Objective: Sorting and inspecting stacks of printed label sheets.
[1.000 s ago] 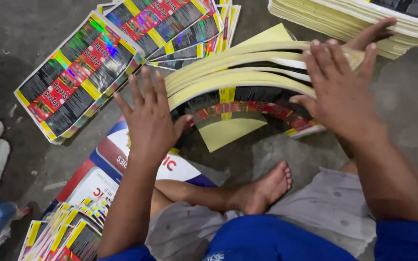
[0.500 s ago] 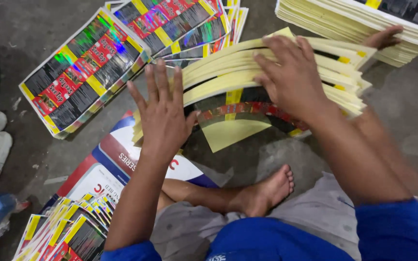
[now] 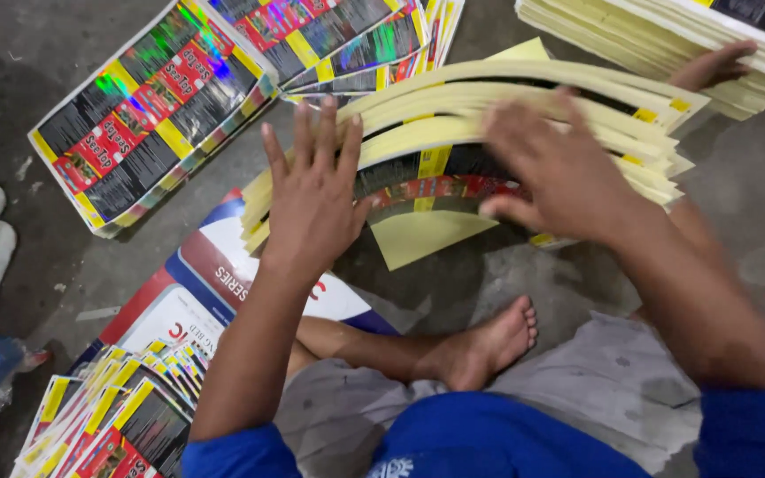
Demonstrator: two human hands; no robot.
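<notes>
As the head camera looks down over the person's crossed legs, the scene reads as follows.

Head view, work piece: a bowed stack of pale yellow printed card sheets (image 3: 489,115), arched face-down on the grey concrete floor (image 3: 754,239) just ahead of the bare foot (image 3: 489,341); black, red and yellow print shows under the lifted near edge.
Head view, left hand (image 3: 316,190): spread flat with fingers wide apart, palm pressing the left end of the stack; it grips nothing.
Head view, right hand (image 3: 560,173): blurred, fingers loosely extended over the middle of the stack, thumb tucked near the underside edge; whether it pinches any sheets cannot be told.
Head view, another hand (image 3: 710,66): rests at the far right end of the stack, beside a second tall pile of yellow sheets (image 3: 666,35).
Head view, surroundings: a bundle of glossy holographic black-and-red sheets (image 3: 152,115) lies well apart to the left; a fanned pile of similar sheets (image 3: 117,425) sits by the left knee, on a red, white and blue flattened carton (image 3: 223,274).
Handling, judged: the sheets appear thin, springy and slick, light singly yet weighty together, liable to slide and fan apart.
Hold, judged: both short ends, squeezed inward, thumbs beneath.
</notes>
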